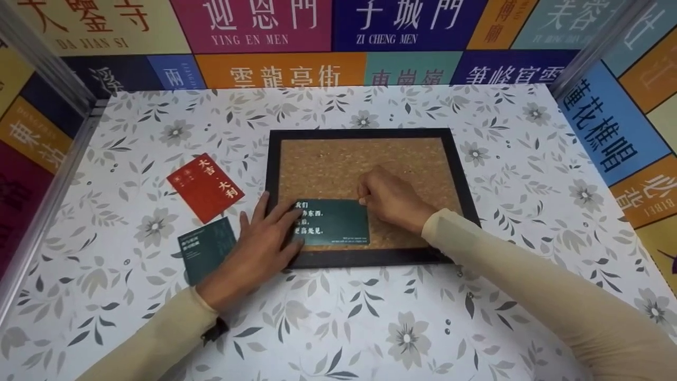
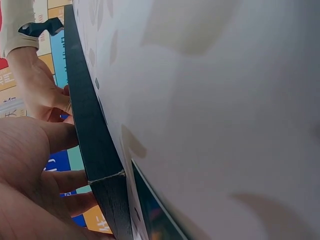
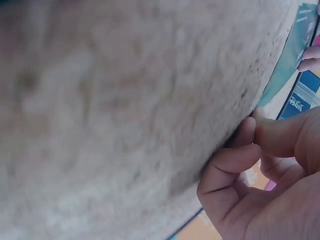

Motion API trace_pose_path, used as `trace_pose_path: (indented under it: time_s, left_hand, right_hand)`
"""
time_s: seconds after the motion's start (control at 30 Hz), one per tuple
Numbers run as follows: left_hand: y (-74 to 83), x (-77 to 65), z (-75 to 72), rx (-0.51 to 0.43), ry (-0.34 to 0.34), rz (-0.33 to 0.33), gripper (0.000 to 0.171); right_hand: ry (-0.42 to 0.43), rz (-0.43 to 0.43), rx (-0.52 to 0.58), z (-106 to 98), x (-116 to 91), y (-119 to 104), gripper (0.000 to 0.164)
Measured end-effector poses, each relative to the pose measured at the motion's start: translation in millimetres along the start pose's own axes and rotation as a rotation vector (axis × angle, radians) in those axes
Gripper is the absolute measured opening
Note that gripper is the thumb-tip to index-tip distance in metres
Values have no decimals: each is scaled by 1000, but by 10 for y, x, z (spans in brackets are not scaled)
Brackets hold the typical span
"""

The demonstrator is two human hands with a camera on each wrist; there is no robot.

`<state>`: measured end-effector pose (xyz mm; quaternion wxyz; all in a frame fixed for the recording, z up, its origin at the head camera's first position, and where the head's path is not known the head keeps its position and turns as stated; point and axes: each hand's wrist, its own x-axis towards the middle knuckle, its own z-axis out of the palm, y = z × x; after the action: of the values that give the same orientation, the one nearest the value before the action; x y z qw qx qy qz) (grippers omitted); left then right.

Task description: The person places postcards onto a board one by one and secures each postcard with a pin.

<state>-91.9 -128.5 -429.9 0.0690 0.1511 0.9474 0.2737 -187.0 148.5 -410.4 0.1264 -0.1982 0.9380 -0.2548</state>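
On the far half of the flower-patterned tabletop lies a black-framed corkboard. The step in hand looks to be fixing the green printed card, which lies along the near edge of the cork by its left corner; the next move would call for keeping it flat while its far right corner is secured. The left hand has its fingers spread, some across the frame's left side, others over the card's left end. The right hand is curled, thumb and fingertips drawn together at that far right corner; whether they pinch anything, I cannot tell. Left of the board lie a red card and a dark green card.
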Motion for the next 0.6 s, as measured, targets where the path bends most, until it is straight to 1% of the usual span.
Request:
trace_pose_path:
  time_s: [0.2,0.33,0.43,0.6]
  left_hand:
    - [8,-1,2,16,8,7,62]
    - [15,-7,-3,28,14,7,62]
    - [24,-5,-12,20,9,1,62]
    - [47,-5,-37,7,-7,-12,63]
  right_hand:
    - [49,-89,-58,19,-117,-14,10]
    - [76,-152,-87,36,-145,21,12]
    - [88,-164,-72,22,-146,56,9]
    - [81,-160,-54,-12,-158,109,9]
